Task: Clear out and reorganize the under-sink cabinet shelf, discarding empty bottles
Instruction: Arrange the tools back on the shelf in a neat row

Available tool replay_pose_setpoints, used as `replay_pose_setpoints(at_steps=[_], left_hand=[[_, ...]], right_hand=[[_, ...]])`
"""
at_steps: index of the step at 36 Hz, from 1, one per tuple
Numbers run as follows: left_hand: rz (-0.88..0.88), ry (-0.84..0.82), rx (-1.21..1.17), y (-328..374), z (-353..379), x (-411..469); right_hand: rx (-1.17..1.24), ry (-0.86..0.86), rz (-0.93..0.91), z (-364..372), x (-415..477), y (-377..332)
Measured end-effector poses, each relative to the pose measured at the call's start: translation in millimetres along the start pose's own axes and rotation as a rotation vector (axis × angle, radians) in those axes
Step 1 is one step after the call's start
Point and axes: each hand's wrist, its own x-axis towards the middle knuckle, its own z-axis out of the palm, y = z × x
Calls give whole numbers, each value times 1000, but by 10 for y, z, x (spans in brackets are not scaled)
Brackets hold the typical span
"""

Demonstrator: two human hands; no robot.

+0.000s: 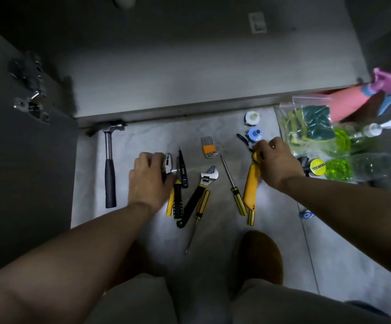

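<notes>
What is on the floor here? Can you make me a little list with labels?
place: floor in front of the open cabinet shelf
left hand: curled over the pliers
right hand: grips the yellow-handled tool near its top
leftmost tool: hammer, untouched
between the hands: wrench, hex keys, screwdrivers
far right: green bottles, bag of sponges, pink spray bottle

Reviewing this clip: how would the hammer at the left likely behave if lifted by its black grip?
The hammer looks stiff, with a shiny metal shaft. It is probably head-heavy, as the metal head sits at the far end, so it may tip forward. The wide head lying flat should keep it from rolling if nudged.
</notes>
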Motion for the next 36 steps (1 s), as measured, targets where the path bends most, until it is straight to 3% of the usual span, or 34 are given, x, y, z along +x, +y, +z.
replay_pose_setpoints(at_steps=[4, 7, 10, 16, 25, 30, 36], left_hand=[[-72, -84, -83, 99, 107, -76], [-85, -121, -97, 73, 138, -154], [-63, -127, -78, 25, 147, -213], [-72, -131, -88, 51, 138, -216], [-261, -164, -103, -17, 127, -300], [-228, -215, -100, -51, 115, -262], [-208, -194, -108, -51, 156, -275]], right_hand=[[-14, -48, 62, 44, 9, -3], [-66, 45, 19, 61, -30, -89], [-93, 121, -131, 59, -73, -263], [35, -46, -620, 166, -183, -726], [-326, -73, -667, 406, 16, -936], [-342, -177, -729, 362, 95, -908], [-406, -123, -818, 276, -5, -736]])
